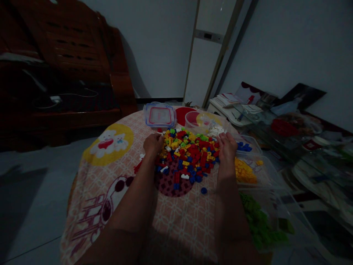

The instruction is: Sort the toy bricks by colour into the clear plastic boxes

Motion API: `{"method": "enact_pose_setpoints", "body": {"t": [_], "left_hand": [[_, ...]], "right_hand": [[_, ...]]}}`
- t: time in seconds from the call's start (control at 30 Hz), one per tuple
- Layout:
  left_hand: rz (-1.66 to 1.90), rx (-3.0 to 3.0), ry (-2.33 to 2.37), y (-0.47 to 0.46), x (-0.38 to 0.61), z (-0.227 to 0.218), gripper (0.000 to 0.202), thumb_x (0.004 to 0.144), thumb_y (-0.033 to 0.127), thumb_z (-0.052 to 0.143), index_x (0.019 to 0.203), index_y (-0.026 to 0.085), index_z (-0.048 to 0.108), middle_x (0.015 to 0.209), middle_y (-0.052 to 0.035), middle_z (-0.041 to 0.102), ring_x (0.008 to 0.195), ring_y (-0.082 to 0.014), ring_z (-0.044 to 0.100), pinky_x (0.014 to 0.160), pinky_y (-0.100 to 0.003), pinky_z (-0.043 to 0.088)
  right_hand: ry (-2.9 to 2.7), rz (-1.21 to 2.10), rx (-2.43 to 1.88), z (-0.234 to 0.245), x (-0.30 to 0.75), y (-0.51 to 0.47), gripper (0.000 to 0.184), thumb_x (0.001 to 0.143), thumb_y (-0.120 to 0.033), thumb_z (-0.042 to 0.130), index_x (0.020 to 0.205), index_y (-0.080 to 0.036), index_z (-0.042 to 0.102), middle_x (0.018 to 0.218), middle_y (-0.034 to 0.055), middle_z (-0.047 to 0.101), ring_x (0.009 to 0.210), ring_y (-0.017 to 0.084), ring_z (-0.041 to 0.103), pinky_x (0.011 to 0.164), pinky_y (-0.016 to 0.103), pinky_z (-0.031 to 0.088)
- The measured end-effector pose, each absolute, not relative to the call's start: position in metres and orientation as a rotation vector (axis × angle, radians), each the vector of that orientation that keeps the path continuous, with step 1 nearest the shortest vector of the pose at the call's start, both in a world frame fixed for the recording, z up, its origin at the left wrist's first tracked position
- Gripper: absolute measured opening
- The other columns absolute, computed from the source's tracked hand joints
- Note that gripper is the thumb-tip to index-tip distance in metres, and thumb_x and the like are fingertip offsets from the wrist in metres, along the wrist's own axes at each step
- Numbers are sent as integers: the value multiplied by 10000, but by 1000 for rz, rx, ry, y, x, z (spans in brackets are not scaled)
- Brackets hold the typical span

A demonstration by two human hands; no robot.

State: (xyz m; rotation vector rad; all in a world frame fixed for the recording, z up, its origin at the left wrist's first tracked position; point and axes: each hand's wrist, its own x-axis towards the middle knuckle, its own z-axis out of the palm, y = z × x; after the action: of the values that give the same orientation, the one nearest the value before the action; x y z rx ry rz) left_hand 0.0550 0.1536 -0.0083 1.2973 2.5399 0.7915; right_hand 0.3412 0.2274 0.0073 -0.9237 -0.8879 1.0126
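Note:
A mixed pile of toy building bricks [190, 151] in red, yellow, blue, green and white lies on the round table, between my two hands. My left hand [153, 144] is at the pile's left edge, its fingers curled together; what they hold, if anything, cannot be made out. At the right edge my right hand [227, 147] is open, fingers stretched out and palm turned toward the bricks. Beside my right forearm, yellow bricks [245, 172] and green bricks [260, 224] sit in clear plastic containers. Blue bricks [244, 147] lie just right of that hand.
A patterned cloth [182, 228] covers the table. Behind the pile are a clear lidded box [160, 115], a round clear tub [196, 122] and white bricks [216, 130]. A cluttered glass table [286, 147] stands right; a wooden bench [82, 59] is back left.

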Motion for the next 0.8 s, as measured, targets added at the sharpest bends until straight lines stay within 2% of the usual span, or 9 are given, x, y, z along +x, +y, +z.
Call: {"method": "enact_pose_setpoints", "body": {"t": [0.07,0.13,0.2,0.3,0.6,0.8], "left_hand": [[800,1296,2538,154,55,-10,424,912,393,469,1188,238,752,1165,-96,748,1060,-268,665,830,-317,476],[814,1300,2532,154,55,-10,423,911,391,472,1188,235,752,1166,-100,747,1060,-269,666,830,-318,476],[824,1300,2526,154,55,-10,422,910,391,475,1183,230,753,1167,-103,747,1063,-271,668,832,-321,476],[824,1297,2521,153,55,-10,423,911,393,475,1190,229,749,1172,-100,746,1065,-272,670,832,-324,474],[824,1280,2516,152,55,-7,412,900,389,489,1165,227,760,1133,-88,757,1026,-264,673,804,-311,482],[1017,1269,2395,156,56,-11,398,872,332,513,1158,197,755,1127,-76,758,1044,-243,664,905,-313,491]], "right_hand": [[-930,1053,-955,14,339,221,368,704,-283,736,1040,-158,650,1039,97,725,976,199,716,916,382,607],[-1021,1156,-1007,23,335,214,280,695,-266,729,943,-150,670,859,63,743,753,171,728,723,310,637],[-1161,1273,-1063,30,330,208,224,689,-250,714,886,-150,680,710,31,729,574,146,687,535,243,591],[-1410,1393,-1124,38,320,198,161,672,-216,705,818,-152,681,584,3,692,448,126,625,404,193,497],[-2067,1435,-1232,48,293,170,34,734,-163,680,762,-181,688,503,-43,630,411,127,587,376,189,422],[-2088,1377,-1291,51,292,171,83,840,-172,610,797,-170,681,532,-52,621,437,109,591,415,184,438]]}}
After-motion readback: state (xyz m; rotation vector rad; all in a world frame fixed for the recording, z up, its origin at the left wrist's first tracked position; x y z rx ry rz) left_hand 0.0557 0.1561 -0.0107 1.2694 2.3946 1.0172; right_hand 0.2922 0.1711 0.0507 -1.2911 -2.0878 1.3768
